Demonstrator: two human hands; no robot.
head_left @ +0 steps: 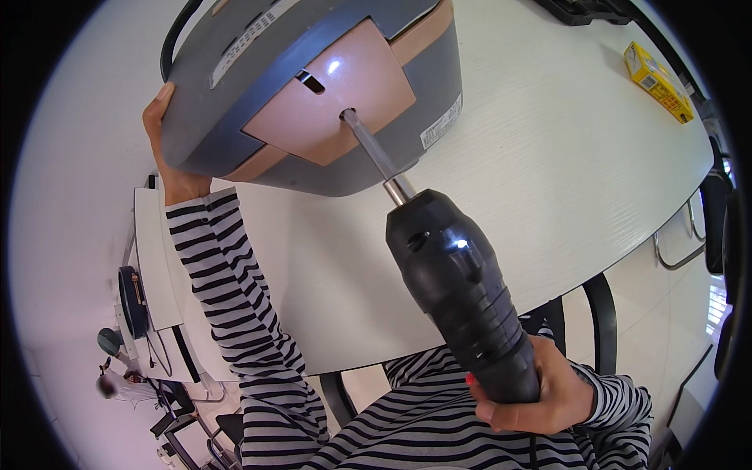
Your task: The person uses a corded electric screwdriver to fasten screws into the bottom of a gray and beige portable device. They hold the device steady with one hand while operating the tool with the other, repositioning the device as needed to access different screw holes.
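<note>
A rounded grey household appliance with a pinkish-copper panel is tilted up at the far left of the table. My left hand grips its left side; the thumb shows on the edge while most fingers are hidden behind it. In my right hand, near the front, is the rear end of a black electric screwdriver. Its lit lamp shines on the panel. The long metal bit points up and to the left, with its tip in a round hole in the panel. Beside that hole is a small dark slot.
The appliance stands over a white table with a curved edge. A yellow box lies at the far right, and a black case is at the back. Chairs stand by the table's edge. Another person is at the lower left.
</note>
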